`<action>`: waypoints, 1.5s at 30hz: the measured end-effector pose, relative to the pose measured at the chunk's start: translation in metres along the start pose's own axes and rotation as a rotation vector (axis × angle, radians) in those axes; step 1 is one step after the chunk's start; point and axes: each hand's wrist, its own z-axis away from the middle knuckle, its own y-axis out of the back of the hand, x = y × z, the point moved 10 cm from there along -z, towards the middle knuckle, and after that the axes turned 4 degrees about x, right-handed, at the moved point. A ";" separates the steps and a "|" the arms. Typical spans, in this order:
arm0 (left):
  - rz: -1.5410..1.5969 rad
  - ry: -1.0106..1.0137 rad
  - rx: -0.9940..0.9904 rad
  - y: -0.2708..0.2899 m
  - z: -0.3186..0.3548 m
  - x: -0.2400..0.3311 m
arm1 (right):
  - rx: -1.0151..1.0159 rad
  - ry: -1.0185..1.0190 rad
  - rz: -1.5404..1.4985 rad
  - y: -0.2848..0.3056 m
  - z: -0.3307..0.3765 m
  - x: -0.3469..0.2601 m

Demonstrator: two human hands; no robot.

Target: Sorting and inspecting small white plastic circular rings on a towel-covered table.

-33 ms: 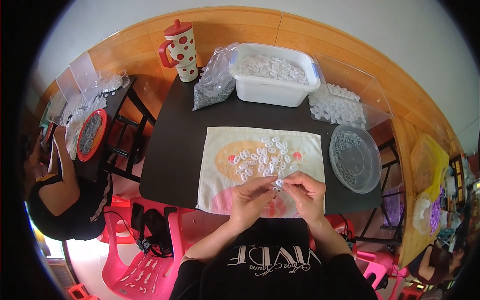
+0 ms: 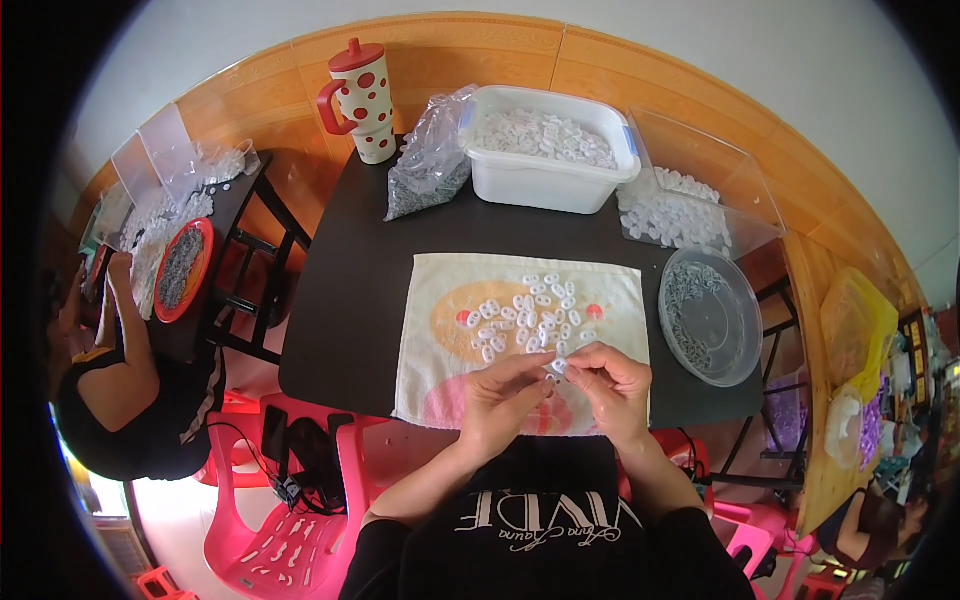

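A small white plastic piece (image 2: 556,366) is pinched between the fingertips of the left hand (image 2: 503,398) and the right hand (image 2: 611,390), both curled tightly on it above the near edge of a cloth (image 2: 440,330), probably so that it can be worked close to the body. The rest of the white pieces (image 2: 525,318) are scattered on the cloth at 12 o'clock from the hands, seemingly kept there so they do not slide on the black table (image 2: 350,300). A white tub (image 2: 545,185) full of similar pieces is set further out at 12 o'clock, with a clear bag (image 2: 425,170) and a dotted cup (image 2: 362,100) toward 11 o'clock. A round clear lid (image 2: 712,318) with small dark parts is placed at 2 o'clock, within reach of the right hand. At 9 o'clock, 1 other person (image 2: 120,390) is seated at a separate table.
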 end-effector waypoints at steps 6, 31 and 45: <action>-0.011 -0.005 -0.012 -0.002 -0.001 0.002 | -0.023 -0.026 0.004 0.001 -0.003 0.000; 0.069 0.008 0.027 0.003 0.004 -0.009 | -0.143 0.179 0.234 -0.012 0.002 -0.016; -0.650 -0.304 0.036 -0.002 0.006 0.007 | -0.116 0.312 0.417 -0.011 0.010 -0.002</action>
